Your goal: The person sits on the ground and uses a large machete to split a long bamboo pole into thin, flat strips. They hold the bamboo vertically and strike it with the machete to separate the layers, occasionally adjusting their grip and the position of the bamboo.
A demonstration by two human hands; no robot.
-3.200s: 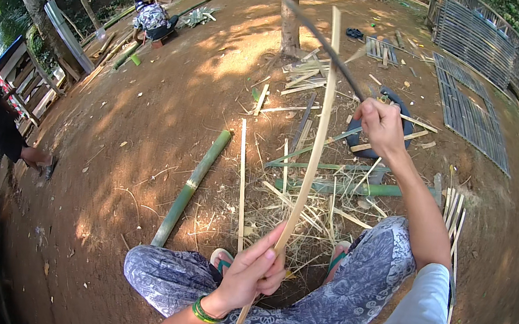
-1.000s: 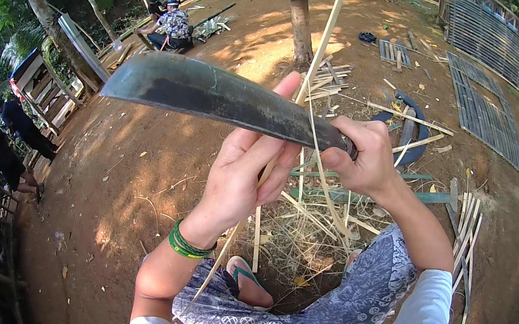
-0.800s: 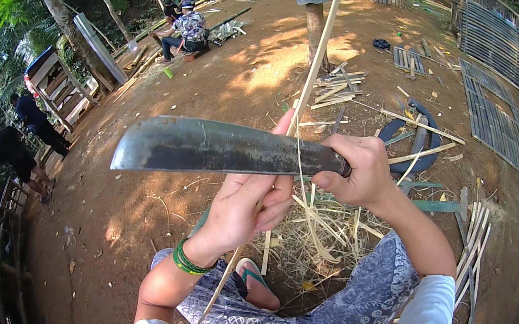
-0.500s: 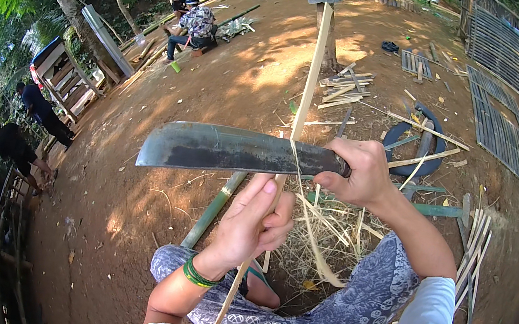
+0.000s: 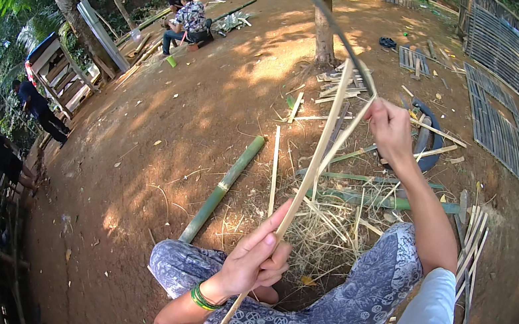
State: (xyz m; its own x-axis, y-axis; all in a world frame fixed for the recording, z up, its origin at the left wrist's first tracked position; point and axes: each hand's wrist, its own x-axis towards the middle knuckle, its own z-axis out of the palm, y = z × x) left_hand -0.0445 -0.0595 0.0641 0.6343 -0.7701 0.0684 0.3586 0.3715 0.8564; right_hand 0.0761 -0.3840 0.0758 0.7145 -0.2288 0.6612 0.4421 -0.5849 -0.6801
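Observation:
I sit on bare earth with patterned trousers over my knees. My left hand (image 5: 256,261) pinches a long thin bamboo strip (image 5: 314,158) near its lower part; the strip slants up and away from me. My right hand (image 5: 388,125) is stretched out ahead, shut on the handle of a long dark blade (image 5: 340,34) that points up and to the left, its edge against the strip's far end. A thinner sliver peels off the strip beside the blade. A green bangle sits on my left wrist.
A green bamboo pole (image 5: 223,187) lies on the ground to my left. Split strips and shavings (image 5: 337,224) pile in front of my knees. A tree trunk (image 5: 323,35) stands ahead, woven bamboo panels (image 5: 500,124) at right. A seated person (image 5: 188,21) and other people (image 5: 39,109) are at far left.
The blade, held crosswise close to my face a second ago, has slid far out along the strip as my right arm stretched. My left hand dropped lower on the strip.

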